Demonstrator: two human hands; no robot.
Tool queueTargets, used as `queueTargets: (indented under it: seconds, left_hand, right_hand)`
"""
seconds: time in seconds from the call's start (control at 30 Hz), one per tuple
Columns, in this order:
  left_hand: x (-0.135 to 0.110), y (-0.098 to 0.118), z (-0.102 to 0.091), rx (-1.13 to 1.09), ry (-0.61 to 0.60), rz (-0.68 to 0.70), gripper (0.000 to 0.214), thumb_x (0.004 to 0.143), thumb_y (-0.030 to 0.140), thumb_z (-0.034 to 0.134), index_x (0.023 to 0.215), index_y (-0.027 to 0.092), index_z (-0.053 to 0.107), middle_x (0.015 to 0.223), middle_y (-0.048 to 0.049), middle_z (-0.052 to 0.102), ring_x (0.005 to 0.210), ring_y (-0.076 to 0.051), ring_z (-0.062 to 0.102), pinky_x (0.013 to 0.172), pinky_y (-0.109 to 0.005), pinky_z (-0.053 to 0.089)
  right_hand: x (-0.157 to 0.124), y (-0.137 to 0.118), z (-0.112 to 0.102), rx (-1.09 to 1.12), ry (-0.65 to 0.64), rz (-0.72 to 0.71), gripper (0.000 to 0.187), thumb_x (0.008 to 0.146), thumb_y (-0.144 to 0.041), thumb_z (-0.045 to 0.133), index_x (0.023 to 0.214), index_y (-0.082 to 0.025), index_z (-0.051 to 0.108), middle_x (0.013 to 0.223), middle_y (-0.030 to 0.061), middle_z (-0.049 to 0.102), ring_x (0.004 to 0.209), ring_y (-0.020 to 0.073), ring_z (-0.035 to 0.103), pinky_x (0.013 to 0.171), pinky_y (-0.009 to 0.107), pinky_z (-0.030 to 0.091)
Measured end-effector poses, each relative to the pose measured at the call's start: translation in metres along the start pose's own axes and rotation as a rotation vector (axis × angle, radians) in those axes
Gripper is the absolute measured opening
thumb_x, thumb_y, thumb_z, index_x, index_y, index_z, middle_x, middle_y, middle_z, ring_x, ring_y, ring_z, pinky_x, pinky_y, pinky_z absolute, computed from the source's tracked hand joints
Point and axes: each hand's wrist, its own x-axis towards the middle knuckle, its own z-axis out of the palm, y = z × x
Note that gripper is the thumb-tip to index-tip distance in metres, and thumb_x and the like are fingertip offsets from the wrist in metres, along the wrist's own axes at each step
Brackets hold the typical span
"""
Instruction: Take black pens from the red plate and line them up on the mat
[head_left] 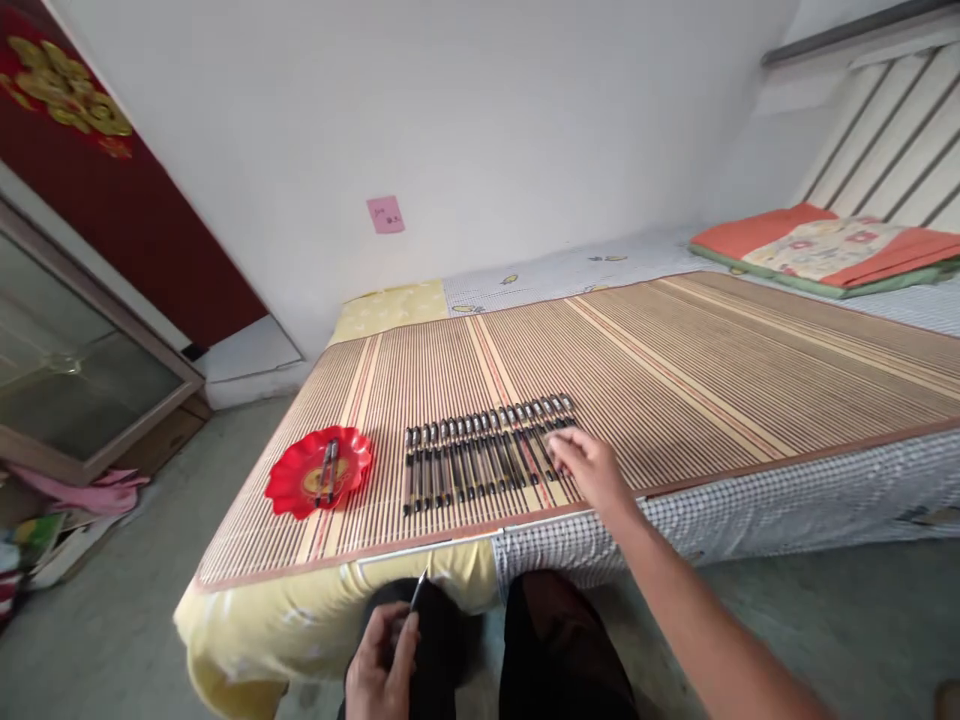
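Low in front of my knees, my left hand point(382, 655) is closed around a slim pen point(419, 590) with its pointed end up. My right hand point(589, 465) reaches over the mat, fingertips pinched together at the right end of a row of dark pens point(465, 470). What those fingertips hold, if anything, is hidden. Several pens lie side by side in this row, with a line of dark caps point(487, 418) along its far side. Left of the row, a red scalloped plate point(285, 480) holds a couple of pens point(328, 470).
A striped bamboo mat point(675, 370) covers the bed, whose front edge has a yellow and checked sheet point(255, 630). Folded orange bedding point(862, 245) lies at the far right. A pink note point(385, 214) is on the wall. A glass-paned cabinet point(67, 370) stands left.
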Motion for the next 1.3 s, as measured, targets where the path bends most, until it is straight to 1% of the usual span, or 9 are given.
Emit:
queueTargets:
  seconds: [0.13,0.3,0.5,0.73,0.87,1.0,1.1,1.2,1.3]
  left_hand:
    - [-0.005,0.013,0.013,-0.225,-0.106,-0.045,0.044,0.075,0.062,0.076,0.087,0.020,0.065,0.057,0.0053,0.053,0.048,-0.012,0.049,0.047,-0.021,0.042]
    - [-0.020,0.027,0.028,-0.350,-0.214,-0.032,0.041,0.074,0.056,0.081,0.081,0.018,0.064,0.059,0.0059,0.049,0.050,-0.009,0.045,0.047,-0.018,0.038]
    - [-0.034,0.044,0.031,-0.419,-0.192,0.003,0.046,0.068,0.058,0.084,0.078,0.018,0.063,0.058,0.0063,0.049,0.050,-0.008,0.040,0.046,-0.018,0.036]
    - [-0.045,0.055,0.025,-0.427,-0.235,-0.001,0.051,0.070,0.066,0.079,0.075,0.018,0.061,0.053,0.0086,0.043,0.043,-0.007,0.038,0.042,-0.018,0.032]
    - [-0.051,0.055,0.020,-0.450,-0.386,-0.004,0.052,0.083,0.068,0.065,0.074,0.017,0.061,0.054,0.0052,0.048,0.044,-0.008,0.041,0.044,-0.019,0.033]
    - [-0.054,0.058,0.017,-0.559,-0.509,-0.077,0.055,0.091,0.066,0.056,0.070,0.016,0.059,0.049,0.0038,0.047,0.047,-0.007,0.037,0.049,-0.019,0.031]
    - [-0.055,0.058,0.017,-0.637,-0.528,-0.122,0.048,0.083,0.064,0.070,0.082,0.019,0.057,0.055,0.0069,0.049,0.043,-0.005,0.030,0.042,-0.018,0.024]
    - [-0.056,0.055,0.019,-0.682,-0.517,-0.131,0.052,0.069,0.059,0.085,0.080,0.022,0.049,0.056,0.0115,0.045,0.037,-0.002,0.021,0.037,-0.017,0.017]
    - [-0.058,0.053,0.021,-0.708,-0.565,-0.194,0.048,0.080,0.062,0.074,0.076,0.019,0.052,0.054,0.0081,0.047,0.040,-0.004,0.028,0.038,-0.017,0.020]
  right_hand:
    - [-0.097,-0.019,0.047,0.234,-0.365,0.116,0.039,0.088,-0.054,0.065,0.095,-0.017,0.072,0.068,0.0009,0.063,0.062,0.0145,0.057,0.057,0.025,0.044]
    - [-0.149,-0.031,0.081,0.398,-0.433,0.184,0.043,0.084,-0.058,0.069,0.094,-0.016,0.072,0.081,0.0037,0.068,0.065,0.0142,0.060,0.057,0.025,0.044]
    - [-0.161,-0.049,0.081,0.385,-0.418,0.208,0.037,0.076,-0.052,0.079,0.084,-0.016,0.072,0.071,0.0008,0.065,0.065,0.0154,0.060,0.059,0.025,0.044]
    - [-0.173,-0.060,0.079,0.360,-0.360,0.095,0.034,0.079,-0.052,0.076,0.079,-0.017,0.074,0.074,0.0023,0.068,0.072,0.0169,0.059,0.070,0.029,0.045]
    - [-0.177,-0.067,0.076,0.346,-0.360,0.053,0.036,0.081,-0.054,0.074,0.079,-0.019,0.075,0.075,0.0033,0.069,0.072,0.0180,0.060,0.071,0.030,0.047]
    - [-0.180,-0.070,0.075,0.414,-0.454,0.090,0.035,0.082,-0.055,0.073,0.084,-0.020,0.077,0.078,0.0036,0.070,0.064,0.0164,0.060,0.065,0.030,0.047]
    - [-0.182,-0.067,0.075,0.413,-0.444,0.105,0.034,0.082,-0.053,0.074,0.085,-0.019,0.077,0.080,0.0041,0.071,0.068,0.0172,0.060,0.068,0.030,0.048]
    - [-0.183,-0.065,0.073,0.383,-0.404,0.104,0.034,0.081,-0.052,0.075,0.084,-0.019,0.076,0.078,0.0035,0.070,0.069,0.0171,0.059,0.069,0.029,0.046]
    - [-0.184,-0.066,0.071,0.383,-0.427,0.110,0.033,0.082,-0.052,0.074,0.087,-0.019,0.078,0.080,0.0036,0.071,0.071,0.0170,0.059,0.070,0.029,0.046]
